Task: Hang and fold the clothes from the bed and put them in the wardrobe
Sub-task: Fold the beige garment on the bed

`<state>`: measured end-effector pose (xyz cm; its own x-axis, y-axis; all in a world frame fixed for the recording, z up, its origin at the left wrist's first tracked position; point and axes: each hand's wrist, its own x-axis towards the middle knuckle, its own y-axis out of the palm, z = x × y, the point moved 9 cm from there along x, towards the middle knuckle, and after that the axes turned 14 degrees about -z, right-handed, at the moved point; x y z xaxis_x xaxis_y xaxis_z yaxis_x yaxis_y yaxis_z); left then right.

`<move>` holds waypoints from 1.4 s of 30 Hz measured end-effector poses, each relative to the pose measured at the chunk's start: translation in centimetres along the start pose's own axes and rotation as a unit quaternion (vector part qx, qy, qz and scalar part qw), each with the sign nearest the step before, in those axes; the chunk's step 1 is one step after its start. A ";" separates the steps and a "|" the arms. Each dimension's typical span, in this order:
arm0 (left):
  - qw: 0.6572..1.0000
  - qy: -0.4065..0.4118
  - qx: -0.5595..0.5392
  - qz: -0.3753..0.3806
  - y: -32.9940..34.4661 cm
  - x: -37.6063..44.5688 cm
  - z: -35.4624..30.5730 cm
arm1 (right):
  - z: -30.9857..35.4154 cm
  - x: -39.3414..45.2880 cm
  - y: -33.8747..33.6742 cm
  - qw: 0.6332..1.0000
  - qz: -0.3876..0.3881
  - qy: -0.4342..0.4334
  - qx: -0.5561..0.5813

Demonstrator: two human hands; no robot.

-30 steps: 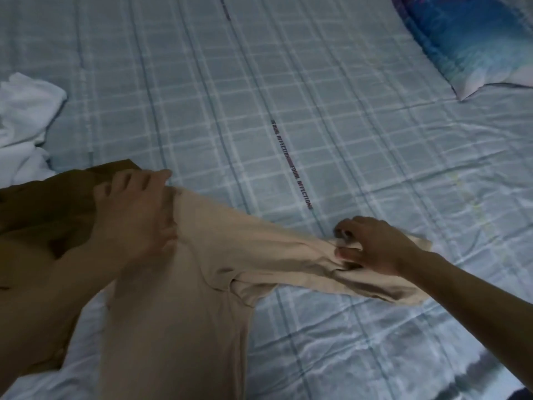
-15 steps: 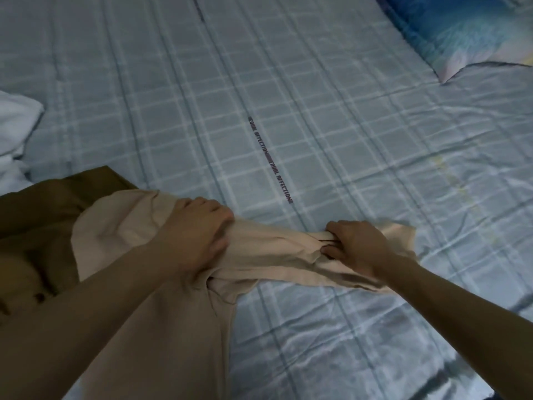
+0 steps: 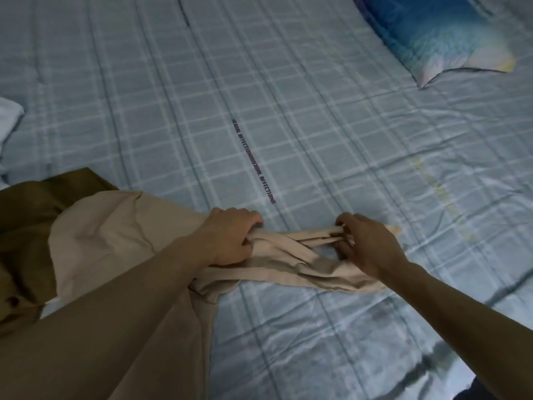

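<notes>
1. Your fingers (image 3: 253, 223) on the left hand (image 3: 230, 241) are curled into a bunch of the beige garment (image 3: 115, 235), and those of the right hand (image 3: 369, 246) pinch its gathered far end — both hands hold cloth, neither is free.
2. The beige garment lies on the bed (image 3: 288, 111), stretched between your two hands near the front edge of the mattress, with its wider part spread to your left and partly under your left forearm.
3. Judge the step in hand as straightening or gathering this one piece before a fold; no clean fold line shows yet, the cloth between your hands is twisted and rumpled.
4. A brown garment (image 3: 31, 215) lies just beside and partly under the beige one at the left edge, unfolded — it looks to be waiting its turn.
5. A bit of white cloth (image 3: 8, 116) shows at the far left edge; you cannot tell from here whether it is clothing to be sorted.
6. A blue pillow (image 3: 432, 33) sits at the far right corner of the bed, well apart from the work.
7. No wardrobe, hanger or folded stack is in view, so nothing can be counted as put away; the task appears to be at an early or middle stage, with folding, hanging and carrying all left for at least these two garments.
</notes>
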<state>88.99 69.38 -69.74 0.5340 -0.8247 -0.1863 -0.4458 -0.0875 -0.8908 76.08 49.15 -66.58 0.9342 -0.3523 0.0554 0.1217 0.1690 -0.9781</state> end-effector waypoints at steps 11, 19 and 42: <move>0.991 0.078 0.040 -0.096 0.6 1.3 -6.9 | 2.6 -4.5 0.7 0.993 0.064 -0.100 -0.011; 0.982 0.119 -0.073 -0.127 -0.9 0.1 -6.8 | 2.0 -5.2 1.6 0.970 0.192 -0.070 0.131; 0.996 0.019 -0.003 -0.087 1.4 3.7 -4.5 | -4.0 2.4 2.1 0.970 0.237 0.046 0.001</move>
<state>87.11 63.71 -69.84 0.5764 -0.8171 -0.0128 -0.3521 -0.2342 -0.9062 77.29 44.99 -69.34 0.8516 -0.3153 -0.4186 -0.3130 0.3347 -0.8888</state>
